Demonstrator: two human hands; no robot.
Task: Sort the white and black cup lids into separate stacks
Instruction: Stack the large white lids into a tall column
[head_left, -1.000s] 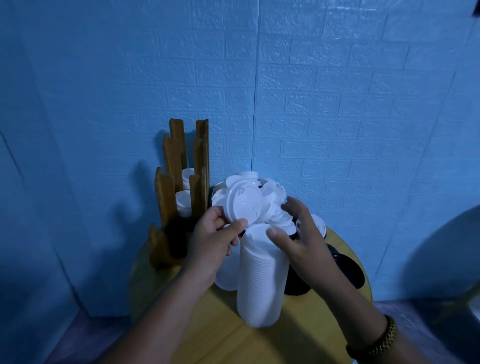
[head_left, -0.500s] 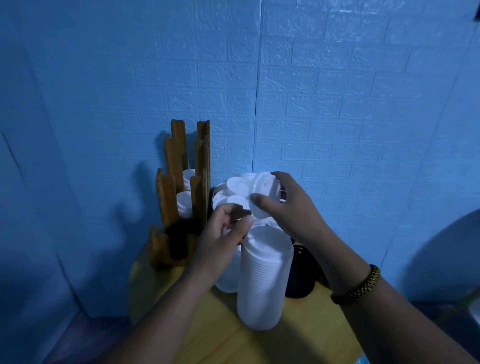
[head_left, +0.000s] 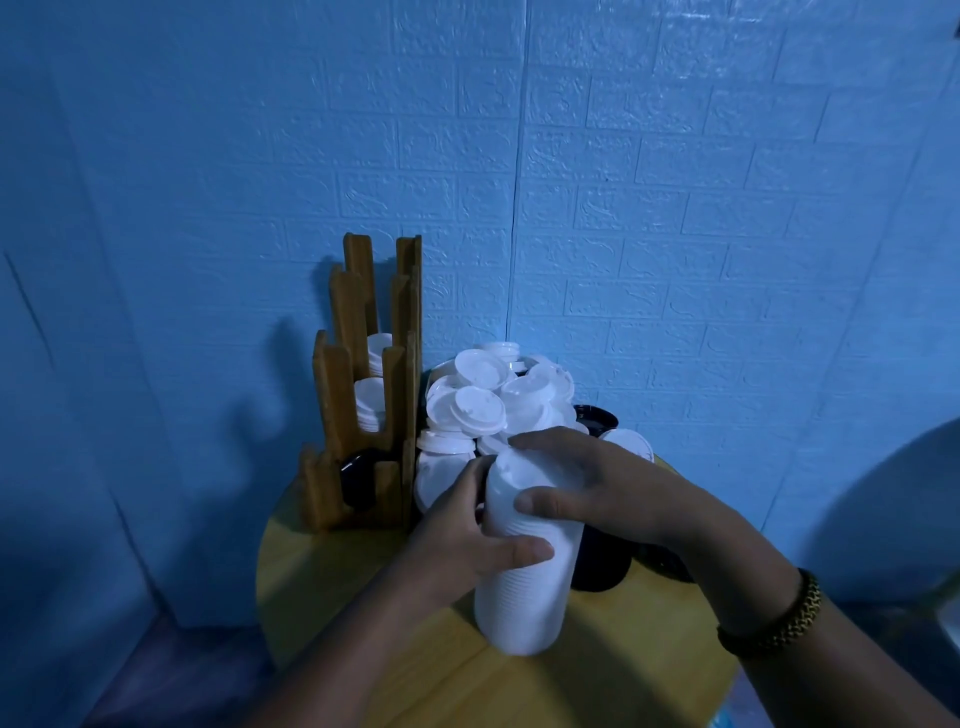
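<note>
— We grip the white lid stack (head_left: 524, 587) with both hands. Our left hand (head_left: 467, 540) curls round its left side with the thumb laid across the front. Our right hand (head_left: 613, 493) curls over the top, its thumb pressed on the front just under the top edge.

— Which way does the stack run?

— Its long axis is upright. The base sits on the round wooden table (head_left: 363, 597) and the top lid faces up under our right palm.

— And where does it lie against our grip?

— Our right hand caps the top end and our left holds just below that. The lower half shows bare beneath both hands, down to the table.

— What do we see around it?

— Just behind the stack is a heap of loose white lids (head_left: 493, 400), facing every way. To its right stands a shorter black lid stack (head_left: 602, 561), partly under our right wrist. We cannot tell whether the two stacks touch. Left of the heap stands a stepped wooden holder (head_left: 343, 395), with white lids in its upper slots and a black lid (head_left: 358, 478) in the lowest. A braided bracelet (head_left: 779, 618) is on our right wrist.
</note>
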